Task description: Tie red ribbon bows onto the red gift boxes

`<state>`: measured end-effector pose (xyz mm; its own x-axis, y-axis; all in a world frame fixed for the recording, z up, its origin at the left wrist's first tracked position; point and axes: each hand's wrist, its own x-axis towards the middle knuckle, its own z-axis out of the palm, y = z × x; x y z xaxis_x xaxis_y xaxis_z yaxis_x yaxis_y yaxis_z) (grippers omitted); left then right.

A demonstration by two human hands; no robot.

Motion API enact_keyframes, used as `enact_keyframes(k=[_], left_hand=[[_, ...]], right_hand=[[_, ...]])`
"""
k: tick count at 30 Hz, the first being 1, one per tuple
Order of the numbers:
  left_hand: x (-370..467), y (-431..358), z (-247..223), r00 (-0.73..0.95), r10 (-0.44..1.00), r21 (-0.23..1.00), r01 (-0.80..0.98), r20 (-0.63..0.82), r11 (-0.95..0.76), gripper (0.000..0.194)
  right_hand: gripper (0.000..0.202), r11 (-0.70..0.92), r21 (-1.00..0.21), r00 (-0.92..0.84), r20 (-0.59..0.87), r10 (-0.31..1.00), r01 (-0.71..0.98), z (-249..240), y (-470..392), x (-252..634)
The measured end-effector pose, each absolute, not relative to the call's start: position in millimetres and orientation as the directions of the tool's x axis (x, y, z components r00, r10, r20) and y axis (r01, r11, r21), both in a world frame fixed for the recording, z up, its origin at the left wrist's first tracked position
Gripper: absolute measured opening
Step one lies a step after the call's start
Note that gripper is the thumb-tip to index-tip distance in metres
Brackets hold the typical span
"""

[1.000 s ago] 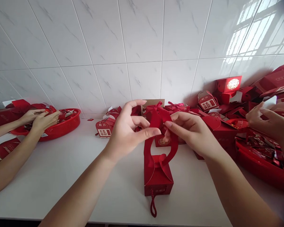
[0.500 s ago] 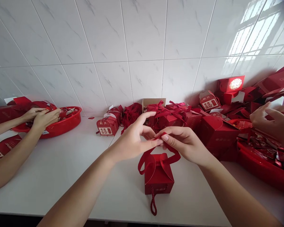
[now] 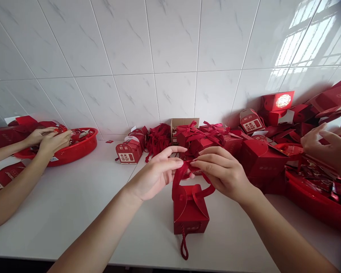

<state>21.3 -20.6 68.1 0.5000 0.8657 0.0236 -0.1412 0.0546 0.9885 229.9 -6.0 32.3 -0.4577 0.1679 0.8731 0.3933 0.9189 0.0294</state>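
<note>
The left hand (image 3: pixel 159 174) pinches the red ribbon (image 3: pixel 176 185) at its fingertips, other fingers loosely curled; the ribbon loops down to the red box (image 3: pixel 191 215), upright on the white table (image 3: pixel 74 201) below both hands; the right hand (image 3: pixel 226 170), fingers bent together, also pinches the ribbon.

Near six o'clock, the box (image 3: pixel 191 217) looks like smooth card and its ribbon (image 3: pixel 177 180) like cloth. At nine o'clock, the tub (image 3: pixel 78 152) looks like shiny plastic.

surface: white table (image 3: pixel 88 212) | on it: red box (image 3: pixel 191 220), ribbon heap (image 3: pixel 159 138), red tub (image 3: pixel 83 149)
</note>
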Motion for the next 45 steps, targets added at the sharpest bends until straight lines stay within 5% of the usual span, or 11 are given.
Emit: enact_keyframes(k=[3, 7, 12, 16, 24, 28, 36, 45], left_hand=[[24.9, -27.0, 59.5, 0.366, 0.906, 0.967, 0.056, 0.211, -0.248, 0.041], [21.6, -36.3, 46.9, 0.227, 0.751, 0.614, 0.455, 0.62, -0.645, 0.048], [-13.1, -38.0, 31.0, 0.141, 0.619, 0.353, 0.716, 0.772, -0.602, 0.033], [-58.3, -36.3, 5.5, 0.132, 0.723, 0.269, 0.871, 0.678, -0.412, 0.024], [-102.7, -30.7, -56.5, 0.241, 0.962, 0.351, 0.896, 0.13, -0.272, 0.03], [-74.9, -27.6, -56.0, 0.316, 0.904, 0.359, 0.84, 0.288, -0.407, 0.019], [-3.5, -41.5, -32.9, 0.308, 0.923, 0.777, 0.513, 0.229, -0.364, 0.019], [5.0, -31.1, -48.0, 0.289, 0.956, 0.915, 0.369, 0.053, -0.162, 0.03]], right_hand=[[0.034, 0.924, -0.027, -0.412, 0.89, 0.197, 0.382, 27.7, -8.4, 227.2], [0.029, 0.876, -0.335, -0.117, 0.911, 0.395, 0.348, 16.8, -21.6, 230.5], [0.011, 0.617, -0.668, 0.152, 0.72, 0.677, 0.416, -13.5, -43.3, 266.9], [0.014, 0.36, -0.626, 0.179, 0.631, 0.755, 0.692, -46.5, -55.4, 311.3], [0.018, 0.177, -0.503, 0.068, 0.432, 0.899, 0.846, -96.7, -57.0, 345.8], [0.033, 0.213, -0.474, 0.079, 0.522, 0.849, 0.854, -88.6, -54.9, 321.7], [0.045, 0.582, -0.565, -0.392, 0.431, 0.813, 0.585, -47.8, -53.8, 252.7], [0.031, 0.207, -0.88, -0.362, 0.043, 0.931, 0.427, -59.9, -42.8, 248.9]])
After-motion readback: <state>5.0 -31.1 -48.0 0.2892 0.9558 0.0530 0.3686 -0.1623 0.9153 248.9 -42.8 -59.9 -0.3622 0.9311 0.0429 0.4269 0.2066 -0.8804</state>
